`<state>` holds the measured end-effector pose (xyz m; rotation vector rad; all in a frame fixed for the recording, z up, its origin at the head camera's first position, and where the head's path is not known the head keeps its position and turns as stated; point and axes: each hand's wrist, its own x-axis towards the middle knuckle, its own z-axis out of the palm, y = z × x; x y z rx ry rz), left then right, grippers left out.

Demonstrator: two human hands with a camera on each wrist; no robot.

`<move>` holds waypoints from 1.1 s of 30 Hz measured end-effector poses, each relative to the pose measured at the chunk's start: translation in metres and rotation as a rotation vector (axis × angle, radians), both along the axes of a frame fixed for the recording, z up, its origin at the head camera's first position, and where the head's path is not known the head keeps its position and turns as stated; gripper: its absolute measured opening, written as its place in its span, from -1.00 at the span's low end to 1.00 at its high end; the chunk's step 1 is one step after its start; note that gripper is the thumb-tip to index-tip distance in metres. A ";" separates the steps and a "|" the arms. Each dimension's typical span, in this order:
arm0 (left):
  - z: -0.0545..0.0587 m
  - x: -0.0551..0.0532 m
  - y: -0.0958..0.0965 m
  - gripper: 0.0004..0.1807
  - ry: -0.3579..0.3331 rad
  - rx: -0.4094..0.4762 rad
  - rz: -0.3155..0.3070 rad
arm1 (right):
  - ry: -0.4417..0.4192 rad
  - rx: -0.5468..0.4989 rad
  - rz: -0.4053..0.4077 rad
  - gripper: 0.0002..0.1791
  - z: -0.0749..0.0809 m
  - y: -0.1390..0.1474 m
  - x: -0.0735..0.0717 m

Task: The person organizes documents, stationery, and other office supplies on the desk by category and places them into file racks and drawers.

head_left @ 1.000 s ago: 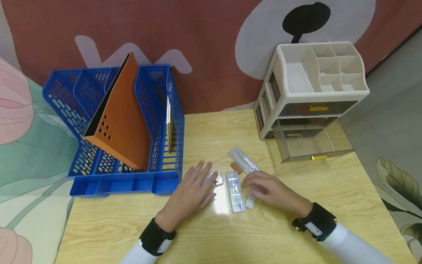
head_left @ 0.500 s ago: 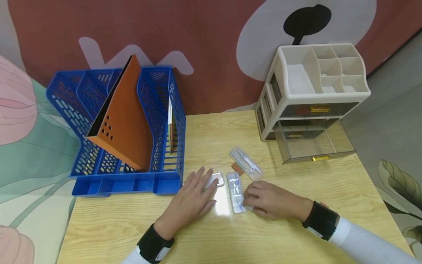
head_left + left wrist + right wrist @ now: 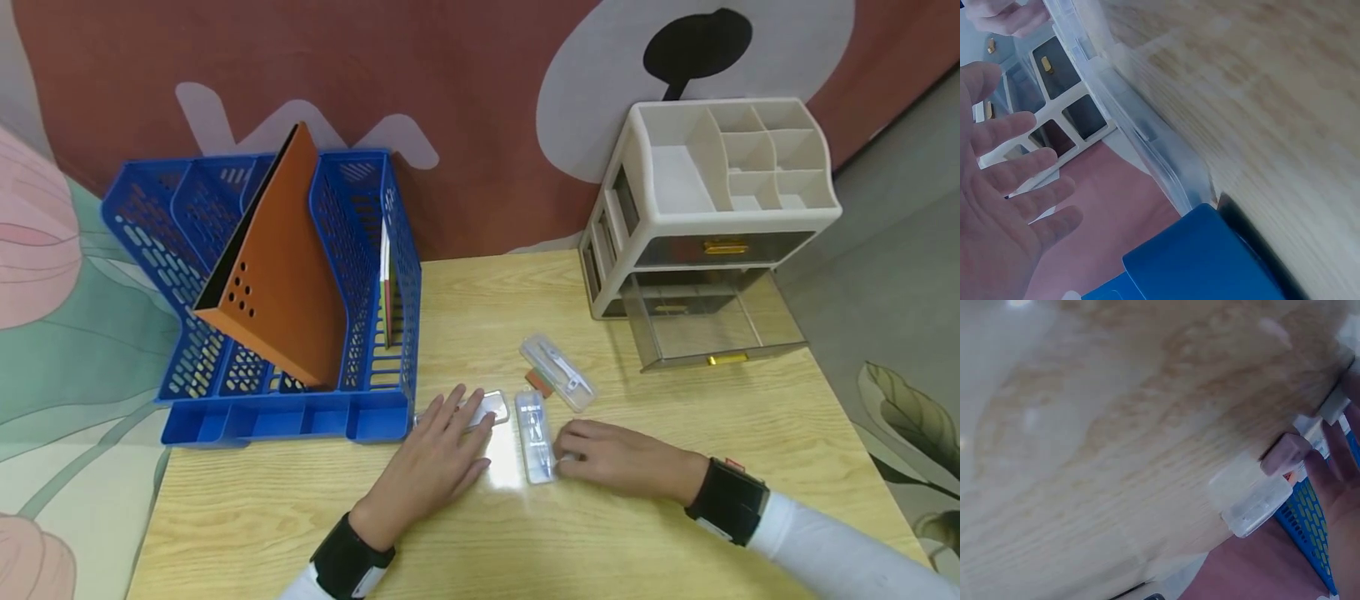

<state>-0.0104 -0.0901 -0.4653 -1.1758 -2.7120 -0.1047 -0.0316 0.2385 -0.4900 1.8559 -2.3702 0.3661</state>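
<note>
In the head view my left hand (image 3: 431,458) is spread with straight fingers over a clear flat case (image 3: 495,407), partly hiding it; the left wrist view shows the palm facing that side. To the right, my right hand (image 3: 611,457) has its fingers curled down at the side of an upright-lying clear case (image 3: 535,437) with small tools inside. In the right wrist view its fingertips pinch a small white eraser (image 3: 1335,405). Beyond lies another clear case (image 3: 558,372) holding a compass-like metal tool, with an orange eraser (image 3: 538,383) against its side.
A blue perforated desk rack (image 3: 288,417) stands at the left, with an orange folder (image 3: 292,283) and thin booklets (image 3: 387,292) in it. At the back right is a white drawer organiser (image 3: 720,158); its clear middle drawer (image 3: 720,350) is pulled out.
My right hand has moved down from the far clear case's lower end to the white eraser and taken it between the fingers. The left hand has hardly moved.
</note>
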 end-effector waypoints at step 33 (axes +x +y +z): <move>-0.009 -0.007 -0.006 -0.36 -0.045 0.036 0.037 | 0.056 -0.220 -0.250 -0.57 0.087 0.002 -0.006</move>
